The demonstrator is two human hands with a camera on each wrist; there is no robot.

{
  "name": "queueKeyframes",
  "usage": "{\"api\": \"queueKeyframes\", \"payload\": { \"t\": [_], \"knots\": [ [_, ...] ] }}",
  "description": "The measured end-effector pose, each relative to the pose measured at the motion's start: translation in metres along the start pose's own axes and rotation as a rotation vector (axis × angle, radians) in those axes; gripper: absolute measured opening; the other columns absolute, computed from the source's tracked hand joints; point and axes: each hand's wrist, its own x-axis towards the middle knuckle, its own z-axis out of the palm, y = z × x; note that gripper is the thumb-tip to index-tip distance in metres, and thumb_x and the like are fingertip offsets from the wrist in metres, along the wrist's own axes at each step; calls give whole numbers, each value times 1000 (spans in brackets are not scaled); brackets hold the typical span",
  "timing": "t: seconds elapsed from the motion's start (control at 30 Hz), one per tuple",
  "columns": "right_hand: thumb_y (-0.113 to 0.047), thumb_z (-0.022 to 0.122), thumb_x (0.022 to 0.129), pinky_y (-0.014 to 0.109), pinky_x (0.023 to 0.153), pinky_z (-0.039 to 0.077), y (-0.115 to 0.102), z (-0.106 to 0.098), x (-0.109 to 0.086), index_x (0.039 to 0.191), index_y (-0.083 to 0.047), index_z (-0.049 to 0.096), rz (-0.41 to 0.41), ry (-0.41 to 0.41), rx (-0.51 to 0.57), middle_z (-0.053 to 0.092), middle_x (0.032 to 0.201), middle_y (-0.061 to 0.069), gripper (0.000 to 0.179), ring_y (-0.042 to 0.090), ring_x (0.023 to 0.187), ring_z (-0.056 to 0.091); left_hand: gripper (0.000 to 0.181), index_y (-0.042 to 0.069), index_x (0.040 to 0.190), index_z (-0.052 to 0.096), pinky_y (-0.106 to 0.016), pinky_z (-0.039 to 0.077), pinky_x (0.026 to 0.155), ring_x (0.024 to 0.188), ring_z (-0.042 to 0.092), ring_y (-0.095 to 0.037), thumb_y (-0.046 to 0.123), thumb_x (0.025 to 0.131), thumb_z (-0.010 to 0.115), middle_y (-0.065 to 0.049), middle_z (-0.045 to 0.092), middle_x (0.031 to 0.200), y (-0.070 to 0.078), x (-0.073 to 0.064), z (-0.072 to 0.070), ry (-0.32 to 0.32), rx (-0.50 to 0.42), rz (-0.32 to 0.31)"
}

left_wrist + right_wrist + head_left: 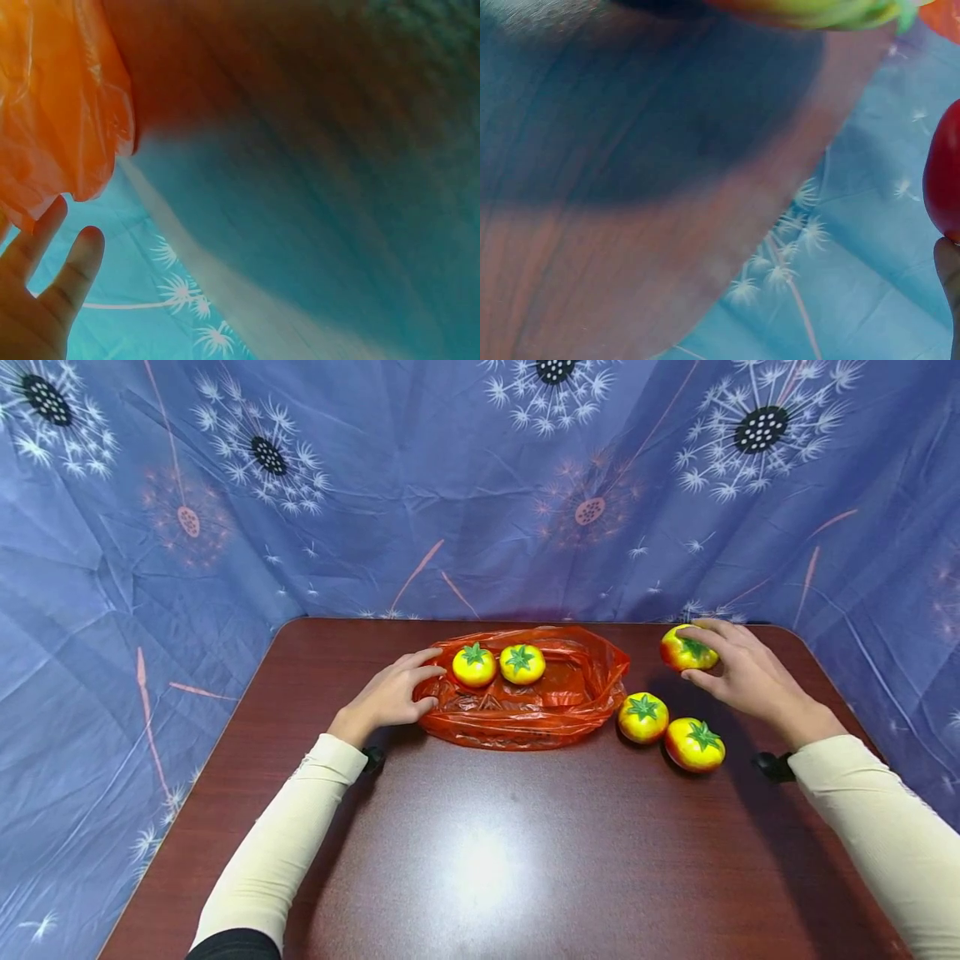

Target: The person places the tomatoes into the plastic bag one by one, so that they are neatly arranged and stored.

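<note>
A red plastic bag [517, 731] lies spread wide at the back of the table, with two yellow-and-red tomatoes [474, 667] in it, green leaves upward. At its left rim is my left hand [386, 693], fingers spread and fingertips touching the plastic; the left wrist view shows two nearly straight fingers [79, 270] by the bag [60, 97]. My right hand [750, 672] holds another tomato [678, 652] between thumb and fingers near the back right edge. In the right wrist view only the red side of this tomato [945, 172] shows, a fingertip against it.
Two more tomatoes, one beside the bag [642, 718] and one a little nearer [695, 745], sit on the dark brown table [420, 827]. A blue curtain with dandelion prints [420, 485] hangs closely behind the table and along its sides.
</note>
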Motion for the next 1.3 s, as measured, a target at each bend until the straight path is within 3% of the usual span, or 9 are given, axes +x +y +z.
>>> {"api": "queueKeyframes", "payload": {
  "t": [0.23, 0.67, 1.1, 1.3],
  "knots": [
    [-8, 85, 72, 64, 104, 36, -14, -7, 7, 135, -16, 59, -49, 17, 8, 55, 136, 22, 68, 47, 119, 49, 52, 8, 133, 62, -47, 35, 118, 142, 42, -34, 27, 85, 65, -11, 41, 157, 1, 0, -1, -6, 3, -1],
    [-2, 87, 67, 60, 94, 40, -41, -25, 32, 126, -10, 63, -239, 45, 7, 58, 131, 25, 64, 46, 112, 54, 51, 7, 133, 62, -48, 34, 119, 143, 41, -35, 26, 85, 64, -12, 40, 157, 1, -1, -2, -16, 8, -4],
    [-1, 86, 68, 55, 91, 43, -63, -36, 54, 126, -8, 64, -304, 27, 7, 58, 130, 25, 63, 44, 108, 55, 53, 7, 134, 61, -48, 33, 119, 144, 39, -35, 26, 85, 64, -11, 39, 158, 3, -3, -4, -18, 3, -14],
    [-2, 84, 72, 56, 95, 43, -80, -35, 64, 129, -10, 62, -301, -23, 12, 57, 134, 24, 62, 43, 115, 54, 54, 8, 135, 61, -48, 34, 119, 144, 39, -34, 27, 85, 64, -11, 39, 158, 2, -3, -4, -19, -1, -13]
  ]
}}
